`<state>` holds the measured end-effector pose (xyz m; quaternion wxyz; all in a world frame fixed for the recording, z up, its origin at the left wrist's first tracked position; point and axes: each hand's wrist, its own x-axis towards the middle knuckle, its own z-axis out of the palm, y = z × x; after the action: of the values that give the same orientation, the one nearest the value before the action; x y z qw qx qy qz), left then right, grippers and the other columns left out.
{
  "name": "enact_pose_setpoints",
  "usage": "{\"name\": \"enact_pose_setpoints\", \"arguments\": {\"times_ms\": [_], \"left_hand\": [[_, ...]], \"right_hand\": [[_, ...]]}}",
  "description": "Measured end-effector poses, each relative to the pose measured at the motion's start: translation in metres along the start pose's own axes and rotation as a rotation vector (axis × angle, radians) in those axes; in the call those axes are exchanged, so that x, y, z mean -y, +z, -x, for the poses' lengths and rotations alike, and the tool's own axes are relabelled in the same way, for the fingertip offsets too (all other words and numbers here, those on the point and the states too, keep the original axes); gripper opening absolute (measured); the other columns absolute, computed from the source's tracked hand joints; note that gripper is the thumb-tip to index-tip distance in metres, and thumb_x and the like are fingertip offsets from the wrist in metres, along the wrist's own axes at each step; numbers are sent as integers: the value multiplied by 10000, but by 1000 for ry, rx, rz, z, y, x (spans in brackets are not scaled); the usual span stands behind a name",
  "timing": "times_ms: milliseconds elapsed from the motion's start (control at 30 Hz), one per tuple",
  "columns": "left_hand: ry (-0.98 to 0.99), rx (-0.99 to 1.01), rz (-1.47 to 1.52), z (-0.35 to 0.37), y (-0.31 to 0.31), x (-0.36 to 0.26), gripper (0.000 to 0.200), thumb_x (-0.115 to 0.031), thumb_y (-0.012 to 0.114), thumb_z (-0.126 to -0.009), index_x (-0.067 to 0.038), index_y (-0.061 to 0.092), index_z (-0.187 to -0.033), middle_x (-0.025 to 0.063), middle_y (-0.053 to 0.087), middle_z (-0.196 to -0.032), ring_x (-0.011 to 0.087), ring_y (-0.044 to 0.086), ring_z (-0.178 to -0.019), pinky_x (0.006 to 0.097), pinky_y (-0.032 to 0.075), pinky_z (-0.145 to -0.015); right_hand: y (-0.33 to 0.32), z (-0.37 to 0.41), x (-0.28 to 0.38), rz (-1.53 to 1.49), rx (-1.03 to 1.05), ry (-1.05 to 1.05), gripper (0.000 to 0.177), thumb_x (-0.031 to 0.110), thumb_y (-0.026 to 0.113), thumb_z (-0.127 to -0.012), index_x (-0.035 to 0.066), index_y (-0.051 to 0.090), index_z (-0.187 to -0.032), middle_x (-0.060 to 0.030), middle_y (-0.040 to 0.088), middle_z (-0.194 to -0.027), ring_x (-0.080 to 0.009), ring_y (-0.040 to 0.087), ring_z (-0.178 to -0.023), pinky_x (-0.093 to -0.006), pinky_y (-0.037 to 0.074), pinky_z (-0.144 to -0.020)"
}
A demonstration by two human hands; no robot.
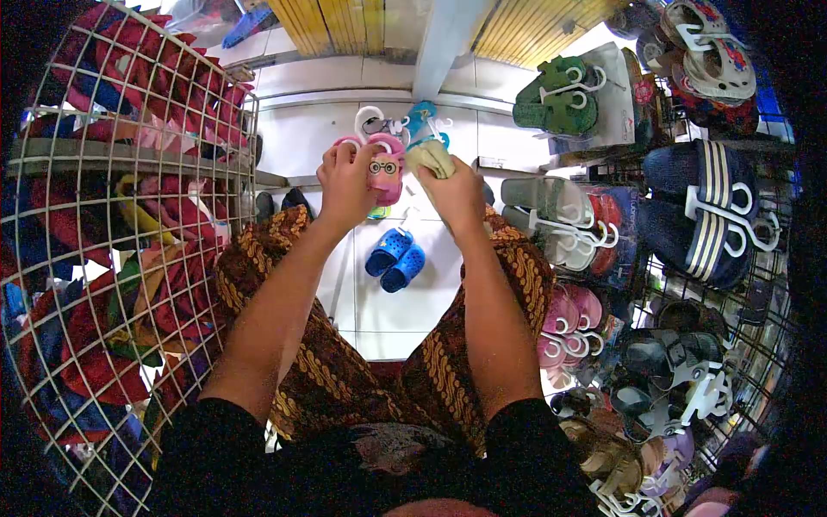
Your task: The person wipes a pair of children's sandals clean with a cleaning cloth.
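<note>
My left hand (346,183) is closed around a pair of pink children's sandals (388,183) with a round-eyed face on the front. A folded pale yellow-green cloth (431,158) is gripped in my right hand (457,196), close to the sandals' right side. Just beyond my hands, teal sandals (421,116) and a white-and-grey pair (373,121) lie on the floor, partly covered by what I hold. Between my knees, blue clogs (396,261) with a white hanger rest on the white tiles (379,319). Something yellow-green shows below the pink sandals, mostly hidden.
A wire grid (129,224) with red and colourful items behind it stands on the left. On the right, a rack carries green sandals (558,96), navy striped slides (702,207) and several other pairs on white hangers. A metal post (444,52) rises ahead.
</note>
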<state>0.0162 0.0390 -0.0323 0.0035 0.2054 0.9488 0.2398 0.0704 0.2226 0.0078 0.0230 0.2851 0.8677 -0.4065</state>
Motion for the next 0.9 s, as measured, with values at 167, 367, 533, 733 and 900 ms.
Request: {"name": "enact_pose_setpoints", "arguments": {"times_ms": [167,367,533,733,900], "left_hand": [[37,55,-48,-3,-7,-4,626,-100,762,-629,-210,575,-1216,117,502,-1150,379,424,-1174,545,374,-936],[-50,97,57,-4,2,6,631,-168,773,-641,-219,573,-1238,114,530,-1204,380,453,-1157,558,406,-913],[-95,153,105,-7,7,17,646,-198,787,-670,-192,549,-1271,115,554,-1220,350,500,-1143,535,429,-919],[-609,275,1031,-17,-4,9,533,-168,701,-802,-31,506,-1278,131,654,-1014,188,620,-905,331,501,-805],[-485,510,1028,-17,-10,14,462,-57,640,-810,-55,539,-1261,95,637,-948,151,611,-846,293,501,-717]], "right_hand": [[4,-3,-5,-21,49,16,448,397,757,-748,99,691,-1076,-205,698,-940,-363,685,-886,-424,543,-776],[17,-6,-15,-113,92,-14,503,424,765,-745,63,677,-1085,-204,701,-984,-345,687,-926,-422,539,-805],[19,-9,-16,-26,94,-41,477,431,748,-761,57,681,-1050,-205,701,-974,-358,686,-908,-433,542,-798],[27,-20,-34,-263,151,94,486,420,737,-794,28,671,-1074,-172,709,-950,-303,692,-876,-392,530,-792],[14,-13,-18,-254,216,119,437,377,725,-824,30,671,-1084,-138,710,-947,-253,685,-860,-365,524,-779]]}}
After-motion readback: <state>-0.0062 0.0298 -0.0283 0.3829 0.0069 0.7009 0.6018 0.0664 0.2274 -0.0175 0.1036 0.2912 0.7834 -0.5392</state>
